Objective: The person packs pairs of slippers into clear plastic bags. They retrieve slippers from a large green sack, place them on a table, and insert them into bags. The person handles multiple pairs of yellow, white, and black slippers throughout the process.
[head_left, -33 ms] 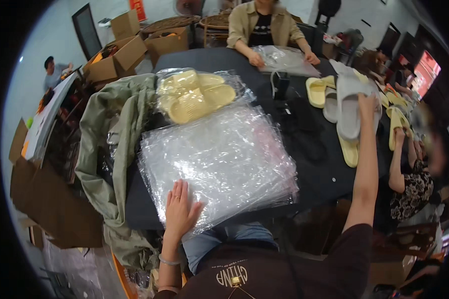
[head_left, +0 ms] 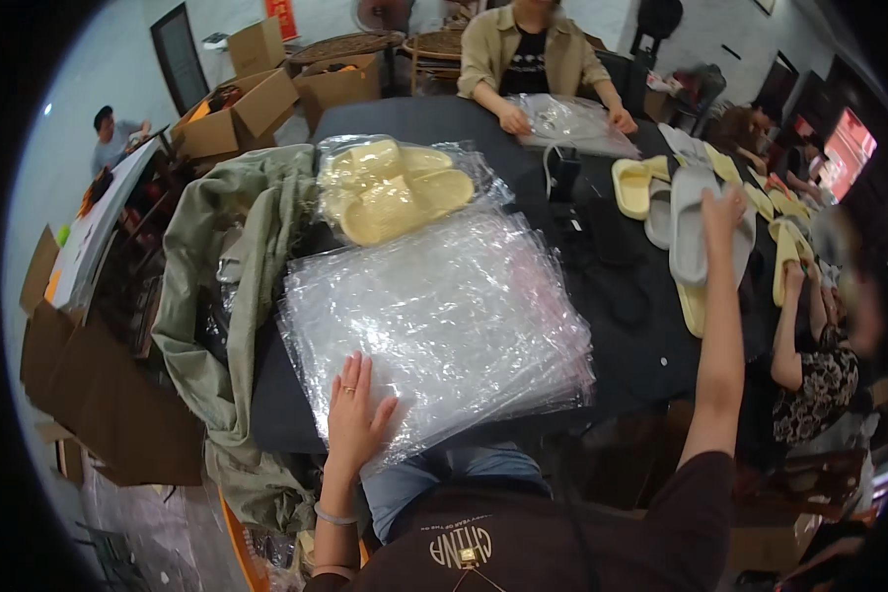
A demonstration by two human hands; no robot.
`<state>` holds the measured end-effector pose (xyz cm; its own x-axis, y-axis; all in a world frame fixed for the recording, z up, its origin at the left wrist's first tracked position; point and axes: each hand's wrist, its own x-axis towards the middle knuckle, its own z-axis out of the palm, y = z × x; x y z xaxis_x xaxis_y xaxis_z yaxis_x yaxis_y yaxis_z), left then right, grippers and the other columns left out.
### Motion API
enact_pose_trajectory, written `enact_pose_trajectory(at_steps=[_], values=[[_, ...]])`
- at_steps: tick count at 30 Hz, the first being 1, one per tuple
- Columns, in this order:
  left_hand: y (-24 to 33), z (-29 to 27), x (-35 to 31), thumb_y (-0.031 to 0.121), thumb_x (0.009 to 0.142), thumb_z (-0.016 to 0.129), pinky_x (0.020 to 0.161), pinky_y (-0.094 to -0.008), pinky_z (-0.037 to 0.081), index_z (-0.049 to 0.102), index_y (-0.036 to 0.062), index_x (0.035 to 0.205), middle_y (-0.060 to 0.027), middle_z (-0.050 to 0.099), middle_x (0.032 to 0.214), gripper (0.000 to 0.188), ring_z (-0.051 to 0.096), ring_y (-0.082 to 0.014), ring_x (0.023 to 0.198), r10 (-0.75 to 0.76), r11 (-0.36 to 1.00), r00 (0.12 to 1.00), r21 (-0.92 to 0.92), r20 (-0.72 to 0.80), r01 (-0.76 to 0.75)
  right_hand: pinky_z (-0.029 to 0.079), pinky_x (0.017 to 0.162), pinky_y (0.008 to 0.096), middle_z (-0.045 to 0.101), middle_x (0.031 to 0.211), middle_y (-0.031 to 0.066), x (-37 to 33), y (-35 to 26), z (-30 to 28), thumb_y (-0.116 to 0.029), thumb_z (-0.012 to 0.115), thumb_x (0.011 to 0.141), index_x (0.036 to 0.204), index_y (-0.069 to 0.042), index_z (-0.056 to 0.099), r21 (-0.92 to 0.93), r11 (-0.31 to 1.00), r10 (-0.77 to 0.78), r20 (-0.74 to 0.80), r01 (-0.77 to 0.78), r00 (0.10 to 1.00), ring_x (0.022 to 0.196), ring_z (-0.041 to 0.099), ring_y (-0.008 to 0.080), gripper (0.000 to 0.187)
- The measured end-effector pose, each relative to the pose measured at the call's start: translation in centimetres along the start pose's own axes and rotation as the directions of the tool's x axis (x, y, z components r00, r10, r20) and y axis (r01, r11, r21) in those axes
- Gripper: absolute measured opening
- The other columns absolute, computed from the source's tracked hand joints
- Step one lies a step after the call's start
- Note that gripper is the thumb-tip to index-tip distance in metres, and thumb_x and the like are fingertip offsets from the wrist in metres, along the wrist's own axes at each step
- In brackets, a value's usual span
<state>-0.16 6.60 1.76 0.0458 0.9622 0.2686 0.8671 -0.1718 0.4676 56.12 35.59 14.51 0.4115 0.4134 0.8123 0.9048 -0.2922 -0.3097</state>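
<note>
My left hand [head_left: 357,412] lies flat, fingers stretched, on the near left corner of a stack of clear plastic bags [head_left: 434,316]. My right arm reaches to the far right side of the table, where my right hand [head_left: 724,209] is closed on a pair of grey slippers [head_left: 689,237]. Its fingertips are partly hidden. A yellow slipper [head_left: 694,311] shows under the near end of the grey pair. Another yellow slipper [head_left: 633,189] lies just left of them. Beyond the bag stack rests a pair of yellow slippers in a clear bag [head_left: 405,202].
A green cloth [head_left: 202,227] drapes over the table's left side. A small black object [head_left: 562,173] stands mid-table. Across sits a person [head_left: 533,59] handling clear bags [head_left: 572,123]; another person's hand [head_left: 792,281] holds a yellow slipper at right. Cardboard boxes [head_left: 232,118] stand behind.
The whole view has shifted slightly. My right hand has bent a little to the left over the grey slippers, which have tilted slightly. My left hand stays on the bags.
</note>
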Motion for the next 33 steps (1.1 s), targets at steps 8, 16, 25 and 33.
enact_pose_trajectory(at_steps=[8,16,25,33], values=[[-7.5,-1.6,0.6,0.030,0.097,0.043,0.112,-0.0406,0.019,0.028,-0.0113,0.138,-0.0283,0.031,0.143,0.060,0.025,-0.0380,0.137,-0.603,0.796,0.782,-0.188,-0.156,0.576,0.029,0.108,0.0373,0.036,0.135,0.0367,-18.6,-14.6,-6.5,-0.060,0.047,0.087,0.137,0.016,0.023,0.456,0.880,-0.423,0.879,-0.134,0.220,0.130,0.036,0.0415,0.094],[-7.2,1.3,3.9,0.045,0.095,0.044,0.113,-0.0438,0.015,0.019,-0.0133,0.140,-0.0307,0.026,0.145,0.078,0.020,-0.0412,0.138,-0.391,0.919,0.915,-0.104,-0.101,0.381,0.032,0.105,0.0445,0.035,0.135,0.0378,-21.9,-14.6,-4.5,-0.068,0.043,0.084,0.141,0.011,0.018,0.411,0.912,-0.395,0.876,0.000,0.277,0.126,0.039,0.0457,0.101],[-7.6,-2.2,6.4,0.040,0.087,0.062,0.092,-0.0321,0.042,0.032,-0.0127,0.134,-0.0235,0.051,0.127,0.077,0.051,-0.0284,0.116,-0.613,0.471,0.771,-0.703,0.173,0.532,0.037,0.100,0.0466,0.039,0.130,0.0396,-22.3,-12.3,-4.9,-0.065,0.055,0.079,0.134,0.017,0.025,0.286,0.956,-0.292,0.904,0.066,0.312,0.123,0.043,0.0442,0.104],[-9.0,-2.3,8.2,0.041,0.085,0.064,0.070,-0.0304,0.047,0.047,-0.0105,0.117,-0.0124,0.059,0.098,0.063,0.057,-0.0160,0.083,-0.510,0.556,0.800,-0.588,0.317,0.587,0.051,0.063,0.0374,0.063,0.087,0.0203,-21.3,-10.9,-2.9,-0.060,0.063,0.077,0.107,0.014,0.052,0.162,0.934,-0.142,0.986,-0.319,0.086,0.075,0.064,0.0259,0.081]])
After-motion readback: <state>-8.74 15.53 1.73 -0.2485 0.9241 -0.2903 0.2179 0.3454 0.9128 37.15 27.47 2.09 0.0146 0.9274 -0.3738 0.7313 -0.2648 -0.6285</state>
